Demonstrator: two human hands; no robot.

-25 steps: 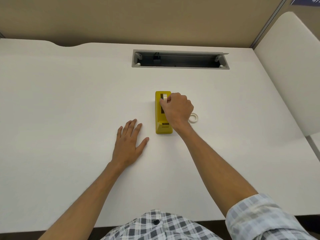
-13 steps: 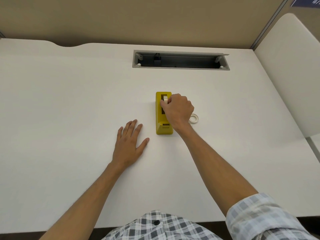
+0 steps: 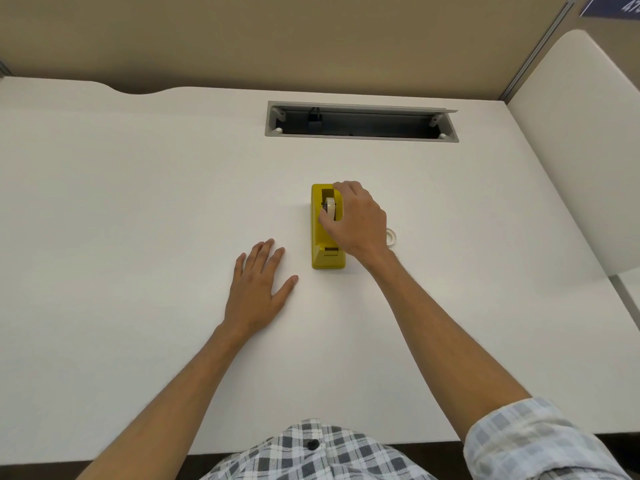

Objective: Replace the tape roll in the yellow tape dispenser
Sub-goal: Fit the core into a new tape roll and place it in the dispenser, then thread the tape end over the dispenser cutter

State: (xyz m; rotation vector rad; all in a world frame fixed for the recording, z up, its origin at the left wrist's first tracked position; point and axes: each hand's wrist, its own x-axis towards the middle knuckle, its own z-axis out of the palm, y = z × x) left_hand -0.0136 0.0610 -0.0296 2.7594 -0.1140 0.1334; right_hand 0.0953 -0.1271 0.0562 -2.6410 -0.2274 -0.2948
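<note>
Yellow tape dispenser (image 3: 319, 237) sits near frame centre on the white counter (image 3: 138, 202), long axis running top to bottom of the frame, cutter end toward the lower edge. Tape roll (image 3: 330, 208) stands on edge in the dispenser's slot, in the upper half of the body. Right hand (image 3: 356, 223) comes in from lower right and lies over the dispenser's right side, fingers curled, thumb and fingertips pinching the roll; thumb on the roll's left face, the other fingers wrapped over the top and right, mostly hidden behind the knuckles. Second tape roll (image 3: 391, 236), white, lies flat on the counter just right of the right hand, partly hidden by it. Left hand (image 3: 258, 289) lies palm down on the counter, lower left of the dispenser and apart from it, fingers straight and slightly spread, thumb out toward the dispenser, holding nothing. Grey cable slot (image 3: 360, 122) cut into the counter in the upper middle of the frame, lid open. Beige partition wall (image 3: 277, 39) behind the counter. White side panel (image 3: 571, 150) along the right edge. Plaid shirt (image 3: 311, 452) at the bottom of the frame, rolled sleeve at lower right.
</note>
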